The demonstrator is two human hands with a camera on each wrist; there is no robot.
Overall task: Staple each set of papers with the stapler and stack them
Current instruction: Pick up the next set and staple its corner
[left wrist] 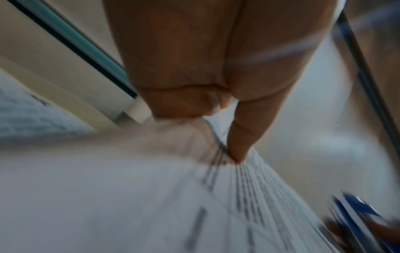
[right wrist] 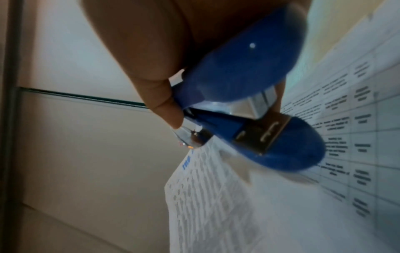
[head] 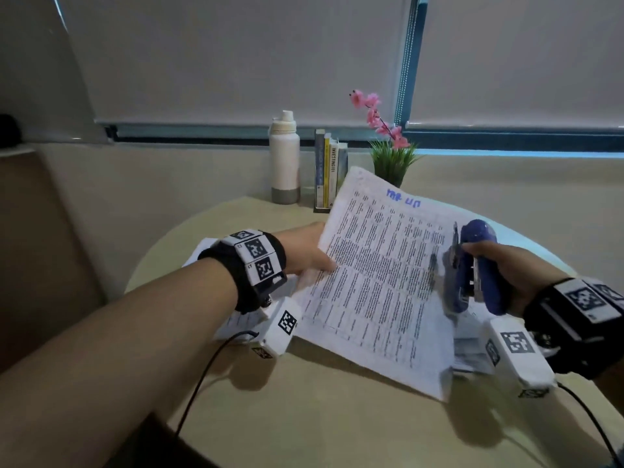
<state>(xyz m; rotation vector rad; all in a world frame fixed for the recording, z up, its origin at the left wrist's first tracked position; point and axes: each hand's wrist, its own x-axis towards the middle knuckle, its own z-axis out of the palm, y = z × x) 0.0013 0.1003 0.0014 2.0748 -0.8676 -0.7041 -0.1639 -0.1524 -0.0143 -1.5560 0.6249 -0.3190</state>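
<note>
A set of printed papers [head: 378, 282] with blue handwriting at its top is held tilted above the round table. My left hand [head: 307, 251] pinches its left edge, thumb on top [left wrist: 240, 142], the sheets [left wrist: 151, 205] fanning below. My right hand [head: 506, 265] grips a blue stapler [head: 472, 268] beside the set's right edge, its mouth apart and facing the paper. In the right wrist view the stapler [right wrist: 249, 102] shows its metal anvil plate, with the papers [right wrist: 216, 205] just beyond it. More papers [head: 469, 349] lie on the table under the right hand, and others [head: 236, 319] under the left wrist.
At the table's far edge stand a white bottle [head: 284, 160], a few upright books [head: 329, 170] and a potted plant with pink flowers [head: 388, 146]. The beige round table [head: 320, 417] extends toward me. Cables run from both wrist cameras across its near side.
</note>
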